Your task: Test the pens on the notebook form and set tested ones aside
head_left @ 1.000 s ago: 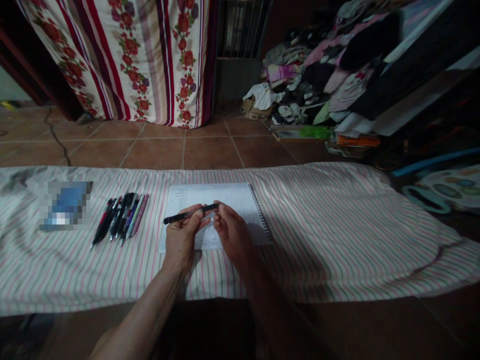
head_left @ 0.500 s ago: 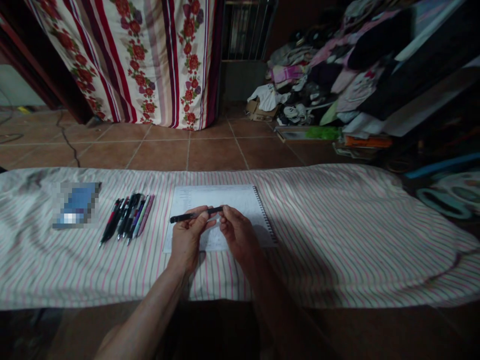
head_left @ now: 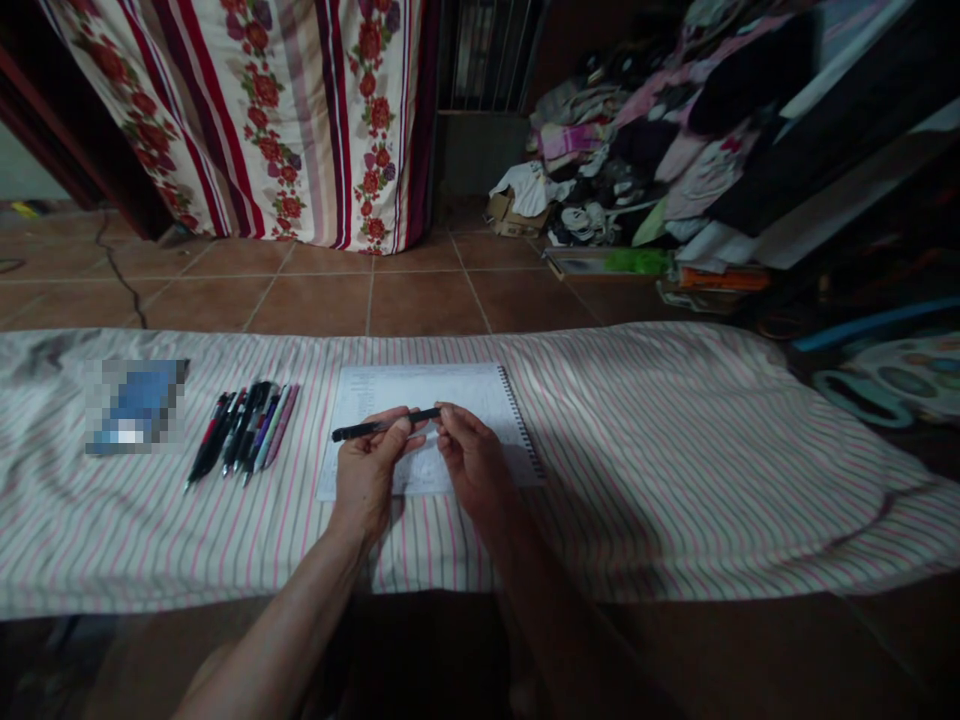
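A black pen (head_left: 358,430) lies nearly level across both hands, above a spiral notebook (head_left: 465,378) with writing on its page. My left hand (head_left: 369,470) is closed around the pen's barrel, thumb on top. The fingers of my right hand (head_left: 472,450) pinch its right end; the tip there is hidden by the fingertips. Left of the notebook, several pens (head_left: 238,430) in black, red, purple and pale colours lie side by side on the striped cloth (head_left: 645,450).
A blurred-out blue item (head_left: 142,400) rests on the cloth at the far left. Beyond it are a tiled floor (head_left: 315,300) and a floral curtain (head_left: 315,120). Clothes (head_left: 645,150) are heaped at the back right, and a blue-rimmed object (head_left: 862,395) stands near the cloth's right end.
The view has shifted slightly, so everything sits a little further left and up. Both hands keep the same hold on the pen.
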`<state>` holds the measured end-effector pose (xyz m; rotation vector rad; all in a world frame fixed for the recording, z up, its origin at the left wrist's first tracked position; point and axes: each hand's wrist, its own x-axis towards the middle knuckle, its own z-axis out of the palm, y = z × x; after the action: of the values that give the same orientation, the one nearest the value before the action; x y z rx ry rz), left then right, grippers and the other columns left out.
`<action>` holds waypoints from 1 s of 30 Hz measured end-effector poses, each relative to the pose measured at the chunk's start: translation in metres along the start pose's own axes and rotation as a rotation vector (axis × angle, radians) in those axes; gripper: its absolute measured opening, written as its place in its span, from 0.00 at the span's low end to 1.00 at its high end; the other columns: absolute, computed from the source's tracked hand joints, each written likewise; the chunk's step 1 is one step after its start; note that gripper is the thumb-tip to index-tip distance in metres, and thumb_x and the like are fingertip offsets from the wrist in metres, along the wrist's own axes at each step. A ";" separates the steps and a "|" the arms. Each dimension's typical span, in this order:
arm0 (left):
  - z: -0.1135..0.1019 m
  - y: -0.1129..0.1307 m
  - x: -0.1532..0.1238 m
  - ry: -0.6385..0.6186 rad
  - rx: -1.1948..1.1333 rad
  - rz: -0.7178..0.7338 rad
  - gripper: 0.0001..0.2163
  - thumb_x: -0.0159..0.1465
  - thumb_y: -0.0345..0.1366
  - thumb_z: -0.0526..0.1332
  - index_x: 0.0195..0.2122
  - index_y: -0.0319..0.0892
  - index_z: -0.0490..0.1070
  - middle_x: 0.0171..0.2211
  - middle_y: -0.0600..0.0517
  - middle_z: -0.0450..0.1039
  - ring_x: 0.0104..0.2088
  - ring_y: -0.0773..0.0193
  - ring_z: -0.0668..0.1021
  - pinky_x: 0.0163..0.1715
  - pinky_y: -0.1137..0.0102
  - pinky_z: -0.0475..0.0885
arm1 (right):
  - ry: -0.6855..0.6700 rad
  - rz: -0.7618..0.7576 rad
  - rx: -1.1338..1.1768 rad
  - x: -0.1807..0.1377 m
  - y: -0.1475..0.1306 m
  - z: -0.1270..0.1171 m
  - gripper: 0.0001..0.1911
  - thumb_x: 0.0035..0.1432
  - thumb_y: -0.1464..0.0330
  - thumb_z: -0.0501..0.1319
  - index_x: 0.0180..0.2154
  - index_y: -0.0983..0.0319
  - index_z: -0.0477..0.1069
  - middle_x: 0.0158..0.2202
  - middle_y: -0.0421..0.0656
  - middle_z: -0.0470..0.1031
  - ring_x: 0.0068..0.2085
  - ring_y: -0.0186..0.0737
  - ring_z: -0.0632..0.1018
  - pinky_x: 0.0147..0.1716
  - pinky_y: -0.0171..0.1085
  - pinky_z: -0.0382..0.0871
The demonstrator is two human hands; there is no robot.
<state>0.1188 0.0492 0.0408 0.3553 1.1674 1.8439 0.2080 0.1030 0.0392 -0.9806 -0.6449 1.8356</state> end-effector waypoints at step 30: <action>-0.007 0.010 0.001 -0.115 0.078 0.042 0.12 0.49 0.34 0.69 0.35 0.37 0.74 0.38 0.46 0.77 0.39 0.58 0.79 0.36 0.69 0.76 | -0.080 -0.124 -0.261 -0.001 0.001 -0.006 0.19 0.46 0.53 0.63 0.26 0.63 0.70 0.26 0.40 0.71 0.27 0.30 0.68 0.27 0.31 0.62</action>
<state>0.1084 0.0440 0.0452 0.5266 1.1626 1.7925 0.2131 0.1017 0.0352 -1.0144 -0.9919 1.7159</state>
